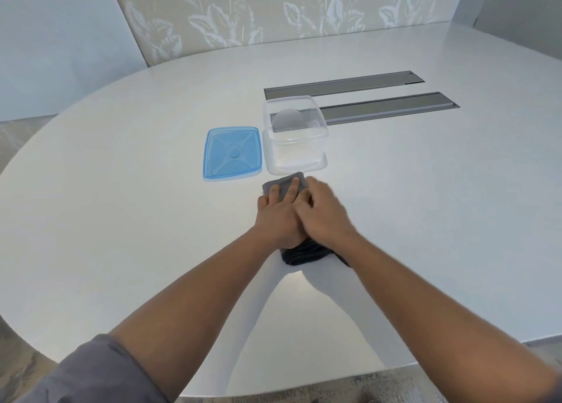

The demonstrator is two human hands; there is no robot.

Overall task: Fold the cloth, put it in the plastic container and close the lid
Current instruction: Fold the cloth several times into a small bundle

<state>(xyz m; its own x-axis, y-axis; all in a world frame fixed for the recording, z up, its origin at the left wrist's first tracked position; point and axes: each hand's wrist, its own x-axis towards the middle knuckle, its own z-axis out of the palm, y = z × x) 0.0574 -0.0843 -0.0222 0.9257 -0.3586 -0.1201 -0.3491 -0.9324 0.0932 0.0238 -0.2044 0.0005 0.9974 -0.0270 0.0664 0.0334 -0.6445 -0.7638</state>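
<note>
White table, two grey slot panels set in it. Clear plastic container open, touching blue lid lying flat on its left. Grey cloth folded narrow, just in front of container. Your left hand pressed flat, fingers spread on cloth; right hand overlaps it, palm down.

My hands face the open container just ahead; blue lid lies left of it; bare tabletop either side gives passage.
</note>
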